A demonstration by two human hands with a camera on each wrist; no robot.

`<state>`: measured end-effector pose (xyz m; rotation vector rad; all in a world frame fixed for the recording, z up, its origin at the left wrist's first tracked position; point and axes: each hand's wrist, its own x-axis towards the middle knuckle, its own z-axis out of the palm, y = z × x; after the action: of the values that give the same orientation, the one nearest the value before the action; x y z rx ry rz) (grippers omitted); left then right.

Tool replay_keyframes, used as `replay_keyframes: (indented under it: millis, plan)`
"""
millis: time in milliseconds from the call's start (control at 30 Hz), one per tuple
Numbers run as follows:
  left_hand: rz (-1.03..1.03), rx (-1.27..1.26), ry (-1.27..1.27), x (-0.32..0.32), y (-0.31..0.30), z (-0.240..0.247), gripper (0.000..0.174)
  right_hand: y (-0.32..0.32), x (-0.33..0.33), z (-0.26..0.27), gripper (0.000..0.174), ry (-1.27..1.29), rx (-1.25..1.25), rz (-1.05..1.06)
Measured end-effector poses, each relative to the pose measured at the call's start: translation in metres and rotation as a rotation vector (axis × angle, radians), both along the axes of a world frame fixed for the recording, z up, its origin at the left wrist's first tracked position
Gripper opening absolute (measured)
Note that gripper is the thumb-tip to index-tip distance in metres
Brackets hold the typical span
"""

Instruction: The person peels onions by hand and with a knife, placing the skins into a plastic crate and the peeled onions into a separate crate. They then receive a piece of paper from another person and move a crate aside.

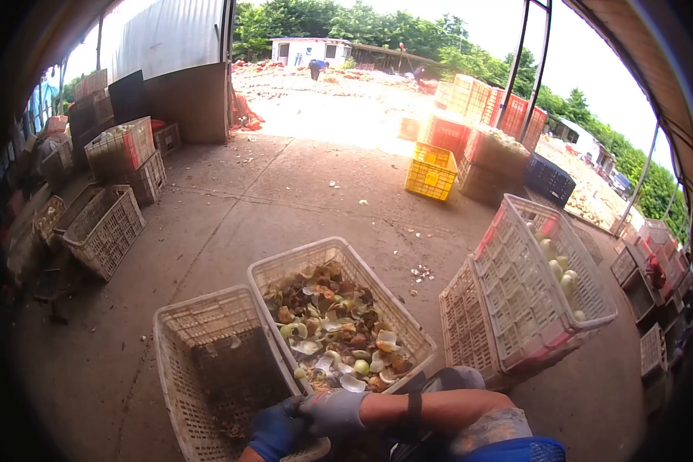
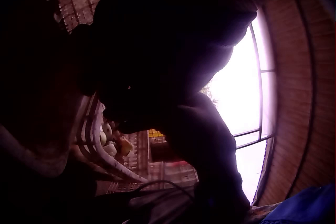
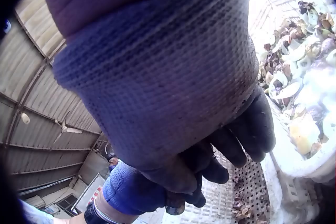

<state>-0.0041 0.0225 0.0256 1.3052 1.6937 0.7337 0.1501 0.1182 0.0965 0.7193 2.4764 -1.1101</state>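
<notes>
Over the near end of a slatted crate (image 1: pixel 168 362), my blue-gloved left hand (image 1: pixel 273 430) meets my grey-gloved right hand (image 1: pixel 335 410). The right wrist view has the right hand (image 3: pixel 173 87) large in front, its dark fingers (image 3: pixel 257 124) bent downward beside the left hand (image 3: pixel 134 190). Whether anything lies between the fingers cannot be seen. The crate under the hands has dark scraps on its floor. Onion skins and pieces (image 1: pixel 339 323) fill the adjoining crate (image 1: pixel 335 245). Dark silhouettes cover much of the left wrist view, hiding finger detail.
Stacked crates (image 1: pixel 523 300) with pale onions (image 1: pixel 562 273) stand at the right. More crates (image 1: pixel 104 231) are at the left, and a yellow crate (image 1: pixel 431 173) stands further back. Small scraps (image 1: pixel 421 272) lie on the concrete floor (image 1: pixel 231 215).
</notes>
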Motion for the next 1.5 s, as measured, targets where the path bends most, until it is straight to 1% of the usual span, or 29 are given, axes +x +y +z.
replay_keyframes:
  millis: [67,233,433,533,567,667,767,833,967,1067,1100,1133,1233,1333,1500]
  plan:
    - [0.003,0.003,-0.027,0.0,0.0,-0.001,0.034,0.0,0.0,0.001,0.036,0.001,-0.005,-0.001]
    - [-0.013,0.016,0.048,-0.002,0.0,-0.016,0.035,0.0,0.001,0.007,0.039,0.02,-0.032,0.0]
    - [-0.005,0.0,0.023,-0.002,0.0,-0.017,0.036,0.0,0.0,0.008,0.04,-0.006,-0.02,0.003]
    - [-0.007,0.02,0.008,-0.005,0.001,-0.028,0.036,-0.001,0.0,0.018,0.039,-0.017,-0.029,-0.001]
    - [-0.008,0.02,0.008,-0.005,0.0,-0.029,0.036,0.0,0.0,0.014,0.039,-0.016,-0.029,-0.001]
    - [0.003,0.012,-0.007,-0.004,0.0,-0.027,0.036,0.001,0.0,0.002,0.038,-0.001,-0.034,0.01]
    - [-0.009,-0.029,0.041,-0.003,0.0,-0.017,0.036,0.001,0.0,0.003,0.039,-0.014,-0.016,0.022]
    - [-0.021,0.017,0.022,-0.002,0.0,-0.008,0.036,0.001,0.001,0.002,0.039,0.008,-0.026,0.015]
    - [-0.003,-0.012,-0.017,-0.001,0.0,-0.008,0.036,0.0,0.001,0.007,0.04,0.006,-0.038,0.003]
    - [0.004,-0.022,-0.026,-0.003,0.0,-0.021,0.036,0.0,0.001,0.009,0.039,0.019,-0.047,-0.004]
    - [0.002,0.007,-0.03,-0.005,-0.001,-0.032,0.036,0.001,-0.001,0.005,0.041,-0.007,-0.04,0.011]
    - [0.0,0.036,-0.033,-0.005,0.0,-0.033,0.036,0.001,-0.001,0.002,0.042,-0.034,-0.032,0.026]
    - [-0.014,0.008,0.023,-0.005,0.0,-0.028,0.036,0.002,-0.002,-0.002,0.045,-0.027,-0.028,0.047]
    - [-0.018,-0.015,0.037,-0.004,0.001,-0.016,0.036,0.002,-0.001,0.007,0.047,-0.012,-0.041,0.029]
    - [0.005,-0.056,-0.014,-0.001,0.001,-0.002,0.036,0.002,-0.001,0.007,0.048,-0.003,-0.051,0.03]
